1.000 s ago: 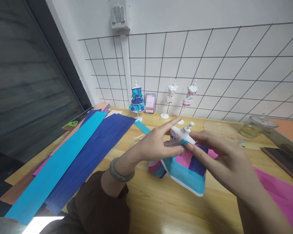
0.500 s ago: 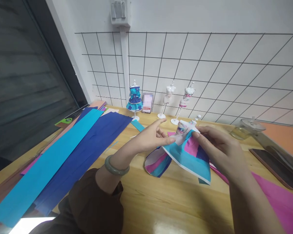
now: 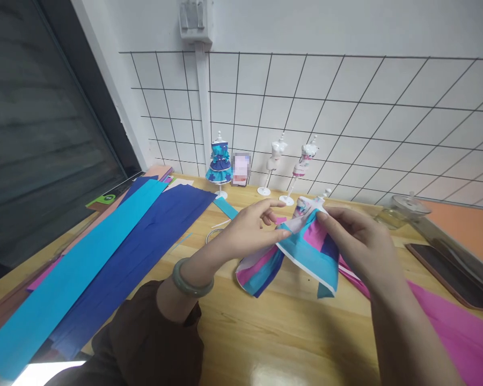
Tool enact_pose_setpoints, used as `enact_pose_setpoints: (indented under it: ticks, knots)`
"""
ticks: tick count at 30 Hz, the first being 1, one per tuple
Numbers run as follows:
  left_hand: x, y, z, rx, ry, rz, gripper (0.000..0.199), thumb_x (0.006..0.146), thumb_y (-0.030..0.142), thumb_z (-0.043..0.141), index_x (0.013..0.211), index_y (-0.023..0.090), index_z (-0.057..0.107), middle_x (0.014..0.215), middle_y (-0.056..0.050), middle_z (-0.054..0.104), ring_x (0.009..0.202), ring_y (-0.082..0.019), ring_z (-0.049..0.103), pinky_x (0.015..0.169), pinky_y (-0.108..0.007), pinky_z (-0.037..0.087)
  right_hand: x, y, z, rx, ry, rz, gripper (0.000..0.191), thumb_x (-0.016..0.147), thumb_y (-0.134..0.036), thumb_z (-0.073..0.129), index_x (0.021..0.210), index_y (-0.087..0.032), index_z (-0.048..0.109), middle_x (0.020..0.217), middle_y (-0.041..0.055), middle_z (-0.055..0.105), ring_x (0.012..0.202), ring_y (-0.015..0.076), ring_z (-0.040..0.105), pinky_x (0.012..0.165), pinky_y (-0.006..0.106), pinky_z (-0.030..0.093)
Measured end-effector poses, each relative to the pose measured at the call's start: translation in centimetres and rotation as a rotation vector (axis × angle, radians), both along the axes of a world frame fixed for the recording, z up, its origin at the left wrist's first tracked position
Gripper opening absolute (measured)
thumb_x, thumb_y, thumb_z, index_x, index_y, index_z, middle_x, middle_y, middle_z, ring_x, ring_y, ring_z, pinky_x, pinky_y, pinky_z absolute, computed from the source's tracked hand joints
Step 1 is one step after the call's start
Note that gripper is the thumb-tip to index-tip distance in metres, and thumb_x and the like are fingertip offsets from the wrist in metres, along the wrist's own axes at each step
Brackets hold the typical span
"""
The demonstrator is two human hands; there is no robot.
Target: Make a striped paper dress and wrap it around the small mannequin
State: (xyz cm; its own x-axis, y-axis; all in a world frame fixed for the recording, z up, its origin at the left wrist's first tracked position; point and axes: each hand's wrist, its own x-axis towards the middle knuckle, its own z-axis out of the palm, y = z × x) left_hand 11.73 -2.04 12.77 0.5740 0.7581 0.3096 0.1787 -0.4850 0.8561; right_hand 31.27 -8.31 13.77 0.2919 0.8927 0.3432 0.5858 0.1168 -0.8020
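My right hand (image 3: 356, 233) pinches the waist of a crepe-paper skirt (image 3: 312, 252) in turquoise, pink and dark blue with a white hem. The skirt sits against a small white dress form (image 3: 317, 202), which is tilted and partly hidden by the fingers. Another striped paper piece (image 3: 261, 268) hangs at the left of the skirt. My left hand (image 3: 253, 228) is beside it, thumb and index finger spread apart, the thumb tip at the skirt's left edge. I cannot tell whether the thumb presses on the paper.
Long turquoise (image 3: 76, 262) and dark blue (image 3: 156, 241) paper strips lie at left. Along the wall stand a dressed mini form (image 3: 219, 166) and two white forms (image 3: 274, 158). At right are pink paper (image 3: 451, 321), a dark phone (image 3: 451, 273) and a glass pot (image 3: 402, 209).
The whole view has shifted slightly. The skirt's lower edge has swung a little left, while my right hand keeps its pinch and my left thumb stays by the paper.
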Motion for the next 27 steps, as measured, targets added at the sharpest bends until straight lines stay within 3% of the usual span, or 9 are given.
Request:
enact_pose_setpoints:
  ticks: [3, 5, 8, 14, 18, 27]
  knots:
    - [0.1, -0.8, 0.4, 0.364, 0.073, -0.100, 0.023, 0.082, 0.014, 0.052, 0.104, 0.021, 0.055, 0.103, -0.004, 0.058, 0.100, -0.017, 0.053, 0.089, -0.033, 0.043, 0.2, 0.1, 0.0, -0.027, 0.007, -0.037, 0.029, 0.080, -0.047, 0.061, 0.087, -0.021, 0.071, 0.081, 0.0039, 0.072, 0.070, 0.0192, 0.063, 0.057, 0.027, 0.047]
    - [0.2, -1.2, 0.4, 0.571, 0.174, -0.137, 0.024, 0.081, 0.009, 0.048, 0.101, 0.020, 0.055, 0.102, -0.004, 0.057, 0.103, -0.018, 0.049, 0.092, -0.034, 0.041, 0.5, 0.2, 0.0, -0.037, -0.013, -0.066, 0.029, 0.079, -0.047, 0.061, 0.086, -0.021, 0.071, 0.080, 0.0038, 0.072, 0.069, 0.0189, 0.063, 0.055, 0.027, 0.046]
    - [0.7, -1.2, -0.2, 0.778, 0.309, -0.078, 0.022, 0.080, 0.010, 0.048, 0.098, 0.018, 0.055, 0.098, -0.006, 0.056, 0.098, -0.020, 0.048, 0.090, -0.035, 0.041, 0.8, 0.5, -0.2, -0.043, -0.021, -0.091, 0.030, 0.079, -0.047, 0.061, 0.084, -0.020, 0.071, 0.080, 0.0040, 0.071, 0.067, 0.0187, 0.061, 0.053, 0.027, 0.045]
    - [1.9, 0.3, -2.6, 1.065, 0.330, 0.053, 0.014, 0.084, 0.011, 0.043, 0.090, 0.016, 0.055, 0.085, -0.005, 0.056, 0.081, -0.018, 0.049, 0.077, -0.031, 0.042, 1.1, 0.9, -0.3, -0.050, -0.027, -0.087, 0.028, 0.079, -0.044, 0.060, 0.083, -0.020, 0.072, 0.082, 0.0046, 0.072, 0.072, 0.0200, 0.063, 0.056, 0.027, 0.047]
    - [2.2, 0.9, -3.6, 1.248, 0.317, 0.092, 0.022, 0.088, 0.008, 0.038, 0.076, 0.017, 0.055, 0.073, -0.003, 0.054, 0.072, -0.016, 0.048, 0.069, -0.029, 0.040, 1.2, 1.0, -0.3, -0.058, -0.023, -0.091, 0.029, 0.080, -0.045, 0.059, 0.084, -0.019, 0.072, 0.078, 0.0039, 0.071, 0.071, 0.0194, 0.063, 0.055, 0.026, 0.046]
    - [2.2, 1.2, -4.1, 1.393, 0.315, 0.135, 0.024, 0.087, 0.007, 0.041, 0.069, 0.018, 0.053, 0.065, 0.000, 0.052, 0.063, -0.013, 0.047, 0.059, -0.026, 0.038, 1.3, 1.0, -0.2, -0.072, 0.021, -0.061, 0.035, 0.079, -0.048, 0.058, 0.087, -0.016, 0.071, 0.081, 0.0063, 0.072, 0.072, 0.0202, 0.063, 0.059, 0.028, 0.045]
